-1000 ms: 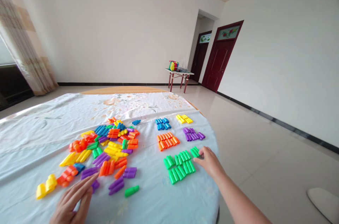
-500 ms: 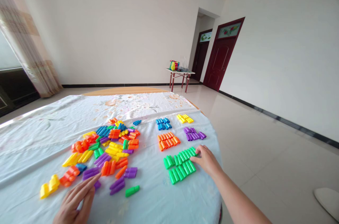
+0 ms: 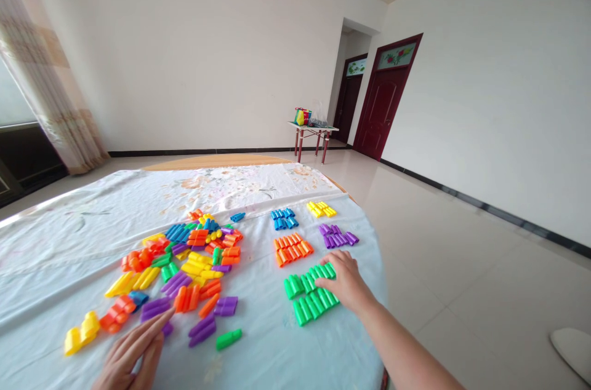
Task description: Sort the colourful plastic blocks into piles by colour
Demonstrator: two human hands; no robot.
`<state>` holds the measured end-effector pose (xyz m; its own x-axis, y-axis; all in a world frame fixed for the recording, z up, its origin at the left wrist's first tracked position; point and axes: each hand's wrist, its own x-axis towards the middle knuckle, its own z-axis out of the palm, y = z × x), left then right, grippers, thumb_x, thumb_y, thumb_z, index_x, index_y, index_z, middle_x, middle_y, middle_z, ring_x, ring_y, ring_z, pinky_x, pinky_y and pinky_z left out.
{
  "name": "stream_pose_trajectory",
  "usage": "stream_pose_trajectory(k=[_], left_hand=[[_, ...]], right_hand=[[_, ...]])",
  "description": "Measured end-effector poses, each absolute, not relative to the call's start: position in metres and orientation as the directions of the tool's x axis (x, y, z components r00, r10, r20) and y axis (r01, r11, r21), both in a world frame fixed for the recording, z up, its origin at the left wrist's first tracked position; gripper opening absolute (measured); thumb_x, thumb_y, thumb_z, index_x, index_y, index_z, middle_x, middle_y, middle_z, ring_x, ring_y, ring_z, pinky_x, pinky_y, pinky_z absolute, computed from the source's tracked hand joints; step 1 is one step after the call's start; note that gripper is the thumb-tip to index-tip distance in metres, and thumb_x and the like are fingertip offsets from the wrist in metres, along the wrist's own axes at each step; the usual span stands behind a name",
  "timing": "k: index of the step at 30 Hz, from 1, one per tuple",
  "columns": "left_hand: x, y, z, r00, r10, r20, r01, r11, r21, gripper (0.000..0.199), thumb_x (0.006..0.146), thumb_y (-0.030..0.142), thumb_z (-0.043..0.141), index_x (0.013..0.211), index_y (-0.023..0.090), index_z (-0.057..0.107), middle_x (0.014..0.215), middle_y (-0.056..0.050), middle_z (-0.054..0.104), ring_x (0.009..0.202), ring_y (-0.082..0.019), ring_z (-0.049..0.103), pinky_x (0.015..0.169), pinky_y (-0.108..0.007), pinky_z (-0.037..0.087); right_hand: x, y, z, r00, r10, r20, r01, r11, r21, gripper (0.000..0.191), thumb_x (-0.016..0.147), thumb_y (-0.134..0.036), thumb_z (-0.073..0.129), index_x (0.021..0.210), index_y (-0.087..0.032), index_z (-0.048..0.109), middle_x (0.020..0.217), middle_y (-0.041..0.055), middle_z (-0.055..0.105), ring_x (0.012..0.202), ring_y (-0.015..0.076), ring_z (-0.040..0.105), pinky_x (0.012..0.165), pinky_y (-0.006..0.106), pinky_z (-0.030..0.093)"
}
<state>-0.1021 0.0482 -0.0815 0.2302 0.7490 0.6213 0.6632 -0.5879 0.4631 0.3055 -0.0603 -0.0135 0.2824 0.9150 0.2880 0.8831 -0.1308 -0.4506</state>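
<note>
My right hand (image 3: 342,279) is at the right end of the grouped green pieces (image 3: 308,307), its thumb and forefinger around a green piece in the upper row. My left hand (image 3: 133,350) has its fingers stretched out, with the fingertips by the purple pieces (image 3: 156,309) at the near edge of a mixed pile; nothing shows in it. Orange pieces (image 3: 186,299) and yellow pieces (image 3: 197,266) lie in that pile. A lone green piece (image 3: 229,339) rests to the right of my left hand.
Sorted groups of orange (image 3: 293,249), blue (image 3: 284,218), yellow (image 3: 322,209) and purple pieces (image 3: 338,235) stand beyond my right hand. A floral cloth (image 3: 258,341) covers the round table. Farther back are a small table (image 3: 314,128) with bags and a red door (image 3: 385,101).
My right hand has shifted left and slightly up, farther over the upper green row. My left hand has barely moved. The view has tilted slightly.
</note>
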Motion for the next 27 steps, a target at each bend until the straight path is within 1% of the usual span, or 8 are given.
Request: stream_pose_trajectory(k=[6,9,12,14,17,21,24,27], left_hand=[[-0.101,0.048,-0.078,0.228,0.753,0.617,0.655,-0.588,0.475,0.033,0.079,0.04,0.046,0.108,0.031,0.06,0.101,-0.003,0.066,0.094,-0.024,0.059,0.082,-0.043,0.048],[-0.1,0.047,-0.077,0.235,0.756,0.611,0.654,-0.588,0.476,0.033,0.079,0.039,0.046,0.109,0.031,0.059,0.102,-0.004,0.065,0.095,-0.024,0.059,0.083,-0.043,0.048],[-0.099,0.046,-0.077,0.236,0.753,0.614,0.647,-0.593,0.479,0.034,0.079,0.039,0.046,0.11,0.031,0.058,0.103,-0.004,0.065,0.095,-0.024,0.059,0.083,-0.043,0.048],[-0.1,0.046,-0.078,0.238,0.752,0.615,0.641,-0.597,0.482,0.034,0.08,0.038,0.046,0.111,0.031,0.057,0.103,-0.004,0.064,0.096,-0.024,0.058,0.083,-0.044,0.047],[-0.1,0.046,-0.078,0.24,0.746,0.621,0.631,-0.606,0.485,0.033,0.08,0.038,0.046,0.11,0.031,0.057,0.103,-0.005,0.064,0.096,-0.024,0.058,0.084,-0.044,0.046],[-0.099,0.045,-0.074,0.23,0.761,0.607,0.641,-0.588,0.494,0.034,0.079,0.041,0.045,0.108,0.029,0.059,0.101,-0.005,0.064,0.094,-0.024,0.059,0.084,-0.043,0.048],[-0.095,0.039,-0.065,0.215,0.77,0.6,0.658,-0.569,0.494,0.035,0.079,0.043,0.044,0.105,0.028,0.062,0.098,-0.006,0.066,0.093,-0.023,0.06,0.083,-0.042,0.048],[-0.089,0.032,-0.053,0.197,0.789,0.582,0.669,-0.543,0.508,0.035,0.079,0.042,0.045,0.103,0.025,0.063,0.097,-0.006,0.067,0.093,-0.022,0.06,0.083,-0.039,0.049]], right_hand=[[0.283,-0.051,-0.014,0.287,0.928,0.237,0.875,-0.152,-0.46,0.023,0.063,-0.029,0.073,0.081,-0.025,0.059,0.09,-0.0004,0.057,0.094,0.0211,0.049,0.081,0.033,0.034],[0.286,-0.05,-0.011,0.282,0.927,0.247,0.866,-0.136,-0.481,0.022,0.064,-0.028,0.072,0.081,-0.024,0.059,0.089,0.0002,0.057,0.094,0.0215,0.049,0.082,0.034,0.035],[0.296,-0.058,-0.008,0.277,0.912,0.302,0.836,-0.074,-0.543,0.021,0.067,-0.026,0.069,0.085,-0.023,0.059,0.09,0.0015,0.058,0.094,0.0209,0.05,0.083,0.033,0.037],[0.305,-0.07,-0.01,0.315,0.898,0.307,0.791,-0.07,-0.607,0.021,0.07,-0.028,0.067,0.088,-0.022,0.059,0.091,0.0028,0.058,0.092,0.0202,0.051,0.082,0.032,0.04],[0.317,-0.091,-0.021,0.399,0.892,0.21,0.711,-0.156,-0.686,0.025,0.07,-0.034,0.066,0.089,-0.02,0.06,0.09,0.0038,0.06,0.084,0.0189,0.055,0.077,0.031,0.043],[0.324,-0.107,-0.04,0.44,0.894,0.085,0.666,-0.261,-0.699,0.024,0.067,-0.035,0.067,0.084,-0.019,0.063,0.085,0.0033,0.062,0.077,0.0181,0.057,0.072,0.029,0.044],[0.322,-0.109,-0.046,0.424,0.903,0.064,0.657,-0.258,-0.709,0.022,0.067,-0.034,0.066,0.083,-0.018,0.064,0.082,0.0031,0.063,0.077,0.018,0.058,0.071,0.028,0.045],[0.32,-0.109,-0.04,0.408,0.909,0.078,0.66,-0.235,-0.713,0.022,0.067,-0.034,0.066,0.083,-0.018,0.066,0.081,0.0031,0.063,0.076,0.0182,0.058,0.071,0.029,0.046]])
